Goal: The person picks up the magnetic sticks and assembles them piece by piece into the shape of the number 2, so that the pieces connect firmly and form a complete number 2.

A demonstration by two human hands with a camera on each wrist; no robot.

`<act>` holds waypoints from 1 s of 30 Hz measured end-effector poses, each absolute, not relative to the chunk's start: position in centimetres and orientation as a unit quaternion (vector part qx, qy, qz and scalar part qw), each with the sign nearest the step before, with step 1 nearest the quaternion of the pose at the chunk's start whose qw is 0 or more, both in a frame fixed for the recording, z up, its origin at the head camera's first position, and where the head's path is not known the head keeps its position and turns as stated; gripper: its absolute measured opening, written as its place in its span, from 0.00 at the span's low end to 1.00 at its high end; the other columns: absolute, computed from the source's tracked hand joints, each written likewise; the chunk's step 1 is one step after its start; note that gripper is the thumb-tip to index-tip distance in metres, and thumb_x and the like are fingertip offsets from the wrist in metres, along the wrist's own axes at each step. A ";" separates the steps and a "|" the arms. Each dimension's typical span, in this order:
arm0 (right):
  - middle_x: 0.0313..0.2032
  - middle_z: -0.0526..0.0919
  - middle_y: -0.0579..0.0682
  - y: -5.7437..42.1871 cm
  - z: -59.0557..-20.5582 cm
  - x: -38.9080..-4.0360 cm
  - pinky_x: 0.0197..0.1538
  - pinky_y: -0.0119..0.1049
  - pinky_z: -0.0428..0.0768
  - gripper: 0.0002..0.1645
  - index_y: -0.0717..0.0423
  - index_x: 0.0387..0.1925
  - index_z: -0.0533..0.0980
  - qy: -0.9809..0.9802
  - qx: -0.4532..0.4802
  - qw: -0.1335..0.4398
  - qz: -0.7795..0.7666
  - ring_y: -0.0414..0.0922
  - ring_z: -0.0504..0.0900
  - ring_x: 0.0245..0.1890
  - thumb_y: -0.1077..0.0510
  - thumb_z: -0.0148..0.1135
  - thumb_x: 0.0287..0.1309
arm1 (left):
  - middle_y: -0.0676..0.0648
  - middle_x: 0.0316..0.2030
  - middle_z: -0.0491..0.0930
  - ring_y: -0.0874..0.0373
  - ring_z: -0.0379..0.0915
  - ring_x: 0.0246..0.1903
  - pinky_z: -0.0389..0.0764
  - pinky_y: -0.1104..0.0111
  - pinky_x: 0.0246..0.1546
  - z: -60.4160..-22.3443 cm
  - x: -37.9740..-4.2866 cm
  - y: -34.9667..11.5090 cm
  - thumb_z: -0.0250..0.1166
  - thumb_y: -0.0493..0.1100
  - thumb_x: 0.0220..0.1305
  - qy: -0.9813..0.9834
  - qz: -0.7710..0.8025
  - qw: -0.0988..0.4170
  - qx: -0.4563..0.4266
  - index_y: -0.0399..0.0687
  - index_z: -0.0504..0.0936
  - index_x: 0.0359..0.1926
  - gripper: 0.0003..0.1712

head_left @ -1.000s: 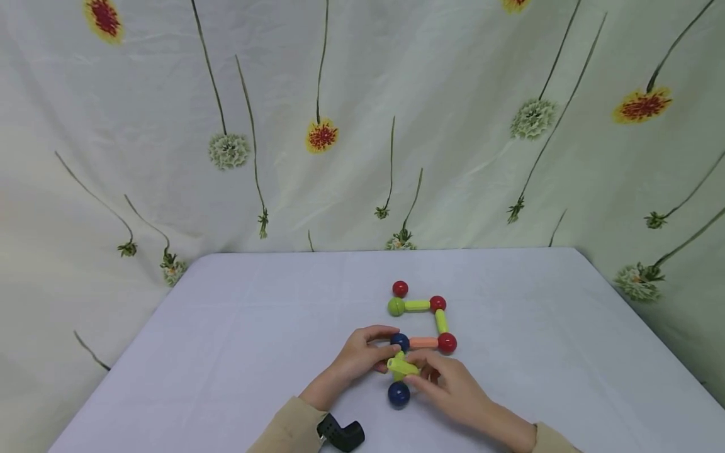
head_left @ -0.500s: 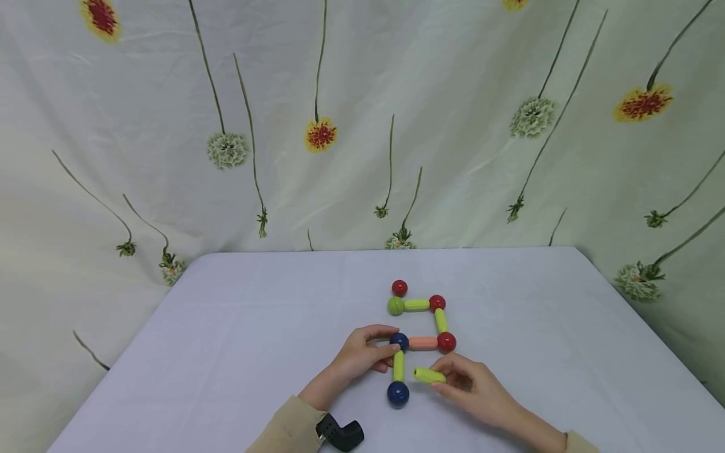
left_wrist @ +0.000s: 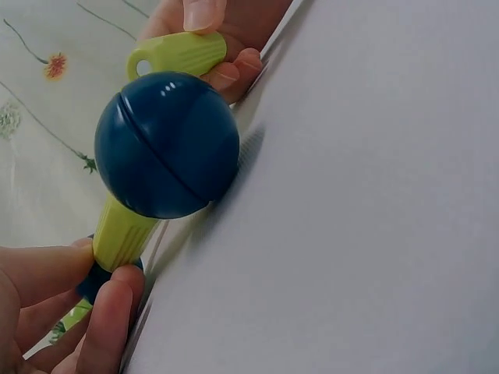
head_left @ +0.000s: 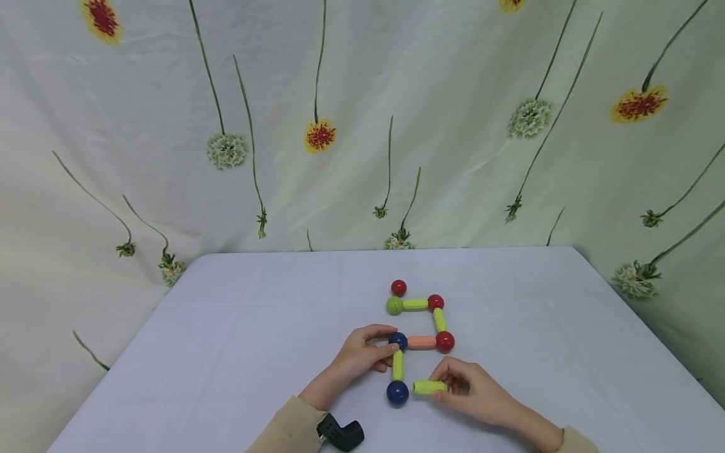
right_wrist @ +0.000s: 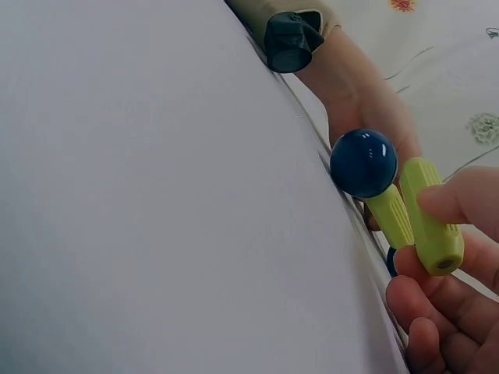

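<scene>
With its thumb and fingers, my left hand [head_left: 367, 349] grips the far blue ball [head_left: 399, 340] where a yellow-green magnetic rod [head_left: 398, 366] joins it. That rod runs toward me to the near blue ball [head_left: 398, 394], which rests on the table. My right hand [head_left: 472, 391] pinches a loose yellow-green rod [head_left: 429, 387] by its right part. The loose rod lies level, its free end just right of the near blue ball, with a small gap between. In the right wrist view, the thumb presses the loose rod [right_wrist: 430, 218] against the fingers.
From the far blue ball an orange rod [head_left: 421, 343] leads to a red ball [head_left: 445, 341]. Yellow-green rods continue to another red ball [head_left: 435, 302] and a green ball [head_left: 394, 306]. One more red ball [head_left: 399, 288] sits behind the green one. A floral curtain hangs behind the table [head_left: 255, 327].
My right hand has moved the loose rod from above the joined rod to the right, then down toward me beside the near blue ball. My left hand has stayed put.
</scene>
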State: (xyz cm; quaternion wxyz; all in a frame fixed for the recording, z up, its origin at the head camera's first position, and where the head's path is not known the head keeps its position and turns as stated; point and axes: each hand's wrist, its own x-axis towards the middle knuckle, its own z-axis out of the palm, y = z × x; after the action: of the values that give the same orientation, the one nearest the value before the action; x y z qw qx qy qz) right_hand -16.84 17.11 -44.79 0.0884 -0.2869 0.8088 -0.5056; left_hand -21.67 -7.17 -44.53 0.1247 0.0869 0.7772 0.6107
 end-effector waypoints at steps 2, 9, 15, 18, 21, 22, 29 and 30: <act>0.29 0.78 0.42 17.1 -44.9 -16.9 0.29 0.28 0.74 0.08 0.50 0.37 0.77 0.811 -0.287 0.090 -0.502 0.37 0.73 0.27 0.55 0.66 0.55 | 0.47 0.31 0.80 0.60 0.76 0.22 0.80 0.70 0.25 -44.6 -21.6 -7.2 0.67 0.42 0.59 0.778 0.610 0.123 0.085 0.42 0.76 0.55 0.23; 0.30 0.78 0.41 17.0 -44.9 -16.8 0.29 0.28 0.74 0.09 0.49 0.37 0.77 0.816 -0.278 0.102 -0.497 0.38 0.73 0.27 0.54 0.66 0.54 | 0.47 0.31 0.79 0.60 0.76 0.22 0.80 0.70 0.24 -44.7 -21.6 -7.1 0.67 0.42 0.58 0.781 0.608 0.121 0.083 0.42 0.76 0.55 0.23; 0.29 0.78 0.41 17.0 -44.8 -16.8 0.28 0.28 0.73 0.09 0.48 0.37 0.78 0.822 -0.278 0.099 -0.487 0.37 0.73 0.26 0.52 0.67 0.54 | 0.47 0.29 0.80 0.59 0.76 0.22 0.80 0.70 0.24 -44.7 -21.6 -7.1 0.67 0.42 0.58 0.781 0.607 0.121 0.084 0.43 0.76 0.55 0.23; 0.29 0.77 0.40 17.0 -44.8 -16.7 0.28 0.28 0.73 0.09 0.47 0.36 0.78 0.824 -0.280 0.095 -0.484 0.37 0.72 0.26 0.52 0.67 0.54 | 0.47 0.30 0.79 0.59 0.76 0.22 0.80 0.70 0.24 -44.7 -21.6 -7.1 0.67 0.42 0.59 0.780 0.608 0.121 0.086 0.43 0.76 0.56 0.23; 0.29 0.77 0.40 17.0 -44.7 -16.7 0.28 0.28 0.73 0.09 0.47 0.36 0.78 0.825 -0.282 0.094 -0.481 0.37 0.72 0.26 0.51 0.67 0.54 | 0.47 0.30 0.79 0.59 0.76 0.22 0.80 0.70 0.24 -44.6 -21.6 -7.1 0.66 0.42 0.59 0.778 0.610 0.122 0.087 0.42 0.76 0.56 0.23; 0.29 0.77 0.40 17.0 -44.7 -16.7 0.28 0.28 0.73 0.09 0.47 0.36 0.78 0.825 -0.283 0.093 -0.480 0.37 0.72 0.26 0.51 0.67 0.54 | 0.47 0.30 0.79 0.60 0.76 0.22 0.80 0.70 0.24 -44.6 -21.6 -7.1 0.66 0.41 0.59 0.778 0.610 0.122 0.087 0.42 0.76 0.56 0.23; 0.29 0.77 0.40 17.0 -44.8 -16.8 0.28 0.28 0.73 0.09 0.46 0.37 0.78 0.825 -0.285 0.094 -0.478 0.37 0.72 0.26 0.51 0.67 0.54 | 0.47 0.29 0.80 0.60 0.76 0.22 0.80 0.70 0.24 -44.4 -21.4 -7.0 0.67 0.42 0.58 0.783 0.606 0.119 0.079 0.42 0.76 0.55 0.23; 0.29 0.77 0.40 17.0 -44.8 -16.8 0.28 0.28 0.73 0.09 0.46 0.37 0.78 0.825 -0.285 0.094 -0.478 0.37 0.72 0.26 0.51 0.67 0.54 | 0.47 0.29 0.80 0.60 0.76 0.22 0.80 0.70 0.24 -44.4 -21.4 -7.0 0.67 0.42 0.58 0.783 0.606 0.119 0.078 0.42 0.76 0.55 0.23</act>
State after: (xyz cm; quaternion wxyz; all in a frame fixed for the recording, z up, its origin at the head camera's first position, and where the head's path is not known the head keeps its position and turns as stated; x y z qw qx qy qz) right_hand -16.75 17.02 -44.80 0.0943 -0.2848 0.8253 -0.4784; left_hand -21.43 -6.96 -44.37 0.1188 0.0783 0.7827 0.6059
